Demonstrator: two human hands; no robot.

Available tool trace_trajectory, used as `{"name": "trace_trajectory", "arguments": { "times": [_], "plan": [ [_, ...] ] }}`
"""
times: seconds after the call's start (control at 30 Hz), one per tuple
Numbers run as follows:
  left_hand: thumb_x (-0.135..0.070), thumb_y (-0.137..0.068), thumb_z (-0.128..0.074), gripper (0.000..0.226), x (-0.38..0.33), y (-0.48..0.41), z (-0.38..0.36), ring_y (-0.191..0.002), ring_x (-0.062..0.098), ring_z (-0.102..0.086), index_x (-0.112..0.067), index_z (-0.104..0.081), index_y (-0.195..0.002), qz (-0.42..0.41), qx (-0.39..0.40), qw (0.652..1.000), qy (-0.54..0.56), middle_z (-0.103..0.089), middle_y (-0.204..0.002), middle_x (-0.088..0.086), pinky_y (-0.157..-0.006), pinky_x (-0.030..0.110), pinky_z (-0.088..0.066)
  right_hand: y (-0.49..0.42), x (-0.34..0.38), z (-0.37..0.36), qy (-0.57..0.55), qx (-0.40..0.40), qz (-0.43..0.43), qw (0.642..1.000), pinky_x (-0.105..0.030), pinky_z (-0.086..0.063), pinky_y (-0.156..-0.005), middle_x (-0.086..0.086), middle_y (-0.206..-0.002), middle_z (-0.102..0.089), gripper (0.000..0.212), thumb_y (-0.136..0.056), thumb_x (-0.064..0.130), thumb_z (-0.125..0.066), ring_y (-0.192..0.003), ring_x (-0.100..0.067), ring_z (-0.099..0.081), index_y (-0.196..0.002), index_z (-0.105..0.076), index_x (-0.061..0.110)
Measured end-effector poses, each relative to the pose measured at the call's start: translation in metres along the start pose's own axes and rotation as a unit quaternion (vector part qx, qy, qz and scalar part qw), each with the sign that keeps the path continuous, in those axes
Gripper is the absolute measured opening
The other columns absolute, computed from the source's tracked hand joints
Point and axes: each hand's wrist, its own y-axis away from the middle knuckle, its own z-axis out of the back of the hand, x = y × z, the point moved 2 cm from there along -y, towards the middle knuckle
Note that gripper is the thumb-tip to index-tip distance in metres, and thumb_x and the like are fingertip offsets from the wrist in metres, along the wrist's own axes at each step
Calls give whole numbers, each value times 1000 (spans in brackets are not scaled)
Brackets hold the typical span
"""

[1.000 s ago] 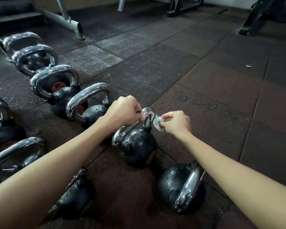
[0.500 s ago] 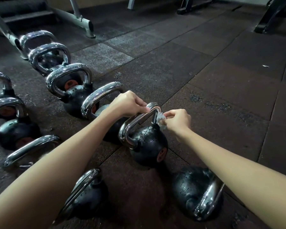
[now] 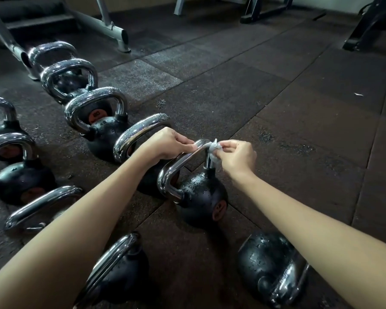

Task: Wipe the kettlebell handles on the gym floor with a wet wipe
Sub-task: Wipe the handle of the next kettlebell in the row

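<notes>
At the far left, a second row of black kettlebells (image 3: pixel 20 181) stands on the rubber floor tiles (image 3: pixel 276 130). Just right of it, a diagonal line of kettlebells (image 3: pixel 103 130) runs back towards a grey bench frame (image 3: pixel 107 30); their chrome handles are beaded with droplets. One more kettlebell (image 3: pixel 120 270) sits at the bottom edge, between the forearms.

The left hand (image 3: pixel 167 144) is curled over the top bar of the chrome handle (image 3: pixel 181 161) of the kettlebell in hand (image 3: pixel 201 197), which stands upright mid-frame with water spots on its body. At the handle's right corner, where the bar bends down into the post, the wet wipe (image 3: pixel 214 148) is bunched against the metal. The right hand (image 3: pixel 236 157) pinches it between thumb and fingertips. Lower right, another kettlebell (image 3: pixel 267 264) lies tipped on its side.

The kettlebell is likely heavy and rigid, so it should stay put under rubbing, though wet chrome will probably be slick. Bracing on the top bar, as the left hand does, seems the sound hold. The wipe is soft, limp and light. Pinched small, it covers little, so wrapping it round the post would probably clean more per stroke.
</notes>
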Motion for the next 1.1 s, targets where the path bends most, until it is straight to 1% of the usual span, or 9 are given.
{"name": "trace_trajectory", "arguments": {
  "times": [0.1, 0.2, 0.37, 0.43, 0.57, 0.67, 0.87, 1.0, 1.1],
  "plan": [
    [-44, -85, -82, 25, 7, -1, 2, -87, 0, -66, -29, -83, -106, 6, -8, 1000, 26, -76, -93, -15, -71, 8, -45, 6, 13, -5, -13, 3, 43, 999, -24, -60, -76, 13, -76, -77, 23, -75, 35, -91, -74, 2, -73, -93, -82, 24],
    [-41, -86, -82, 25, 13, -1, 6, -81, -7, -63, -28, -83, -107, 11, -2, 999, 43, -74, -89, -20, -64, 3, -45, 26, 15, -18, 3, 30, 97, 995, -21, -57, -80, 15, -81, -78, 19, -78, 39, -87, -79, 3, -72, -95, -83, 29],
    [-39, -85, -84, 25, 13, 0, 7, -78, -9, -60, -26, -83, -106, 28, 9, 997, 70, -73, -85, -19, -63, 5, -41, 34, 20, -11, 20, 1, 137, 990, 4, -39, -69, 17, -87, -78, 18, -81, 36, -85, -77, 11, -65, -98, -83, 31],
    [-39, -85, -84, 24, 12, 0, 4, -75, -10, -59, -26, -84, -105, 25, -1, 997, 67, -73, -84, -19, -61, 4, -42, 31, 20, -7, 11, -11, 130, 991, 2, -40, -70, 16, -86, -78, 20, -80, 37, -85, -75, 14, -64, -99, -83, 30],
    [-36, -84, -85, 23, 6, -2, 2, -75, -7, -61, -25, -84, -105, 24, 3, 998, 64, -78, -91, -10, -62, 4, -44, 49, 14, -13, 25, 17, 136, 990, -11, -50, -80, 15, -95, -79, 24, -81, 43, -83, -89, 3, -70, -102, -83, 31],
    [-36, -84, -85, 23, -1, -1, 1, -84, 2, -65, -25, -84, -104, 29, 12, 998, 49, -79, -96, -5, -67, 10, -46, 55, 12, -12, 22, 22, 150, 988, -14, -52, -80, 14, -93, -80, 21, -82, 43, -83, -88, 2, -70, -100, -83, 32],
    [-37, -81, -87, 25, -13, 0, -4, -93, 10, -67, -25, -84, -102, 42, 11, 998, 44, -79, -97, -4, -83, 26, -51, 47, 14, -1, 7, -18, 115, 993, 0, -44, -74, 13, -92, -80, 18, -82, 38, -84, -86, 2, -70, -98, -84, 30],
    [-41, -78, -89, 25, -17, 1, -4, -98, 13, -69, -27, -85, -98, 52, 13, 998, 21, -79, -98, -4, -94, 30, -52, 86, 13, -8, -8, 30, 165, 986, -14, -53, -81, 13, -92, -80, 15, -81, 27, -85, -85, 5, -71, -96, -84, 24],
    [-47, -78, -88, 24, -20, 1, -4, -95, 12, -68, -32, -84, -97, 53, 4, 999, -11, -79, -98, -5, -93, 31, -54, 86, 17, -6, -15, 32, 163, 986, -18, -54, -80, 15, -88, -79, 17, -81, 35, -84, -83, 4, -71, -95, -84, 26]
  ]
}}
